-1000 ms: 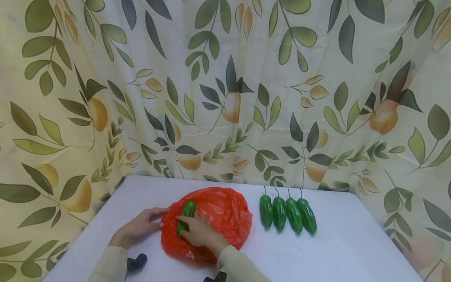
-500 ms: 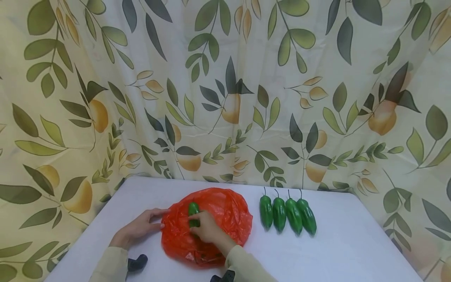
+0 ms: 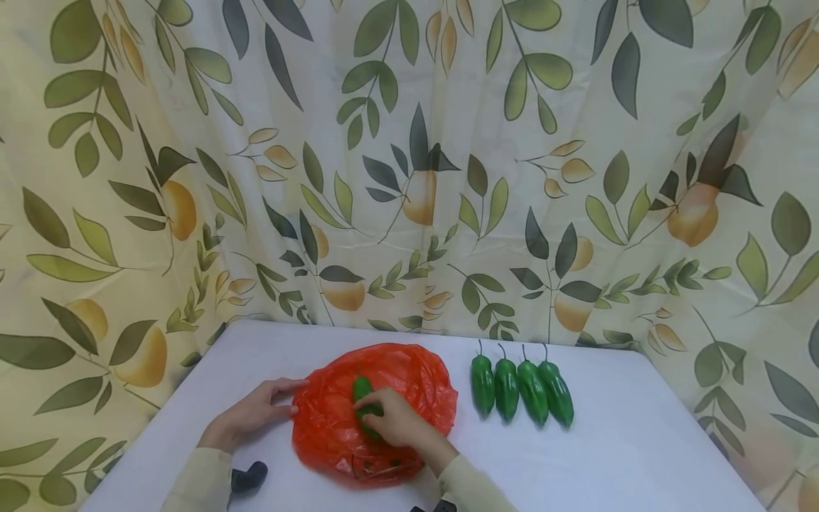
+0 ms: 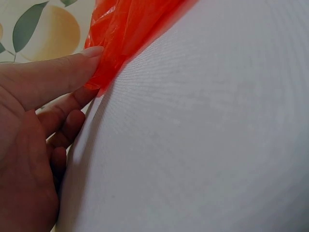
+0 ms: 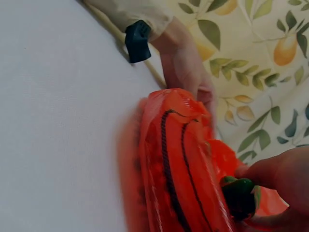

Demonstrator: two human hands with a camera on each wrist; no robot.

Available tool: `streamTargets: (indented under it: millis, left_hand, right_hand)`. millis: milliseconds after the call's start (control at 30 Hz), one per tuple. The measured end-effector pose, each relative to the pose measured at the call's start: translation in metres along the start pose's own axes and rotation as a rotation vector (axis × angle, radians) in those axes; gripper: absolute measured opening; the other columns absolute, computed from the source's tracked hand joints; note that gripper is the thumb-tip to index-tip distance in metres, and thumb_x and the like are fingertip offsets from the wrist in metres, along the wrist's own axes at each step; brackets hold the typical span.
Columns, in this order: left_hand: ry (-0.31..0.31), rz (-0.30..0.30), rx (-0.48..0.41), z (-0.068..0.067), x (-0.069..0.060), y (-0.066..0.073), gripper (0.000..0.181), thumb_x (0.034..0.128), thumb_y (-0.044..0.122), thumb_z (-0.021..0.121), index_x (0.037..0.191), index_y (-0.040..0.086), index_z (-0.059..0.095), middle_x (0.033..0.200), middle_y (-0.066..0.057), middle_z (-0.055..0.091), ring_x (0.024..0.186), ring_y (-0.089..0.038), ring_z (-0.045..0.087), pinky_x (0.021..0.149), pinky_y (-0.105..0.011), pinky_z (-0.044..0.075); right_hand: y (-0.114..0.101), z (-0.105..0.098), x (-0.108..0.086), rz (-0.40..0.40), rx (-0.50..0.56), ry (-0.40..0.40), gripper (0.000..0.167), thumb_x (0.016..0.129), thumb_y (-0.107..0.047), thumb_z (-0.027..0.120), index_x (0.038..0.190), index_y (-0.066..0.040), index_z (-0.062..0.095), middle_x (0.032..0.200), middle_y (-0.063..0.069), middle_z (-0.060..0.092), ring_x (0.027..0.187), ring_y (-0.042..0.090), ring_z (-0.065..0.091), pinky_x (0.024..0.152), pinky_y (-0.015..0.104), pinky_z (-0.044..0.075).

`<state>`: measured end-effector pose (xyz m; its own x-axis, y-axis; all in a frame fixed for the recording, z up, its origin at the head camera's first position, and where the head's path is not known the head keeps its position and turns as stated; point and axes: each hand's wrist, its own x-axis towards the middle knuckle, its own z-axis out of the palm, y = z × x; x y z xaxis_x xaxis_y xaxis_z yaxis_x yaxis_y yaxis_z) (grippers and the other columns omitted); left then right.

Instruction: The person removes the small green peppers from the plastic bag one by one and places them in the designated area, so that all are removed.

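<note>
A crumpled red plastic bag [image 3: 409,384] lies on the white table. At its left edge my left hand [image 3: 252,412] pinches the plastic; in the left wrist view the thumb [image 4: 72,70] lies over the bag and a finger is beneath it. My right hand [image 3: 397,419] grips a green pepper [image 3: 362,387] over the middle of the bag, thumb and fingers on its right side. In the right wrist view the pepper [image 5: 237,193] shows its end between thumb and finger, close against the red plastic. Whether it touches the bag's inside I cannot tell.
Several green peppers [image 3: 507,391] with thin stems stand side by side in a row right of the bag. Dark curved lines [image 5: 169,159] show on the bag. A leaf-and-fruit patterned curtain [image 3: 409,178] hangs behind the table [image 3: 614,455].
My right hand has carried the pepper rightward across the bag, from its left part to its middle. My left hand stays at the bag's left edge.
</note>
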<state>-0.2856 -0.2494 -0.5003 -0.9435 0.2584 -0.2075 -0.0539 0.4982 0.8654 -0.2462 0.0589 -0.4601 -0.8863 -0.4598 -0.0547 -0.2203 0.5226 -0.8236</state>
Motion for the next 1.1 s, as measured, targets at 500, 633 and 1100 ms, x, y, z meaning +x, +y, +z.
streamTargets:
  millis: [500, 633, 1100]
  left_hand:
    - [0.018, -0.016, -0.02, 0.0, -0.001, -0.003, 0.051, 0.0872, 0.013, 0.074, 0.136, 0.024, 0.064, 0.152, -0.007, 0.052, 0.149, -0.04, 0.032, 0.118, -0.073, 0.022]
    - [0.015, 0.005, -0.006, -0.001, -0.002, -0.004, 0.052, 0.0876, 0.012, 0.073, 0.137, 0.022, 0.064, 0.153, -0.008, 0.051, 0.149, -0.041, 0.031, 0.118, -0.074, 0.021]
    - [0.024, -0.01, -0.014, 0.002, 0.002, -0.005, 0.05, 0.0873, 0.014, 0.075, 0.135, 0.025, 0.065, 0.152, -0.006, 0.052, 0.148, -0.039, 0.034, 0.118, -0.072, 0.024]
  right_hand:
    - [0.011, -0.035, -0.042, -0.035, 0.072, 0.146, 0.036, 0.1, -0.005, 0.057, 0.136, -0.01, 0.063, 0.142, 0.018, 0.054, 0.129, 0.039, 0.05, 0.101, 0.062, 0.052]
    - [0.02, -0.044, -0.049, -0.045, 0.095, 0.177, 0.044, 0.101, -0.006, 0.054, 0.144, -0.016, 0.056, 0.15, 0.018, 0.05, 0.137, 0.042, 0.046, 0.103, 0.063, 0.05]
    - [0.036, -0.08, -0.083, -0.029, 0.045, 0.297, 0.053, 0.097, -0.006, 0.06, 0.146, -0.026, 0.052, 0.144, 0.012, 0.052, 0.11, 0.025, 0.052, 0.075, 0.024, 0.052]
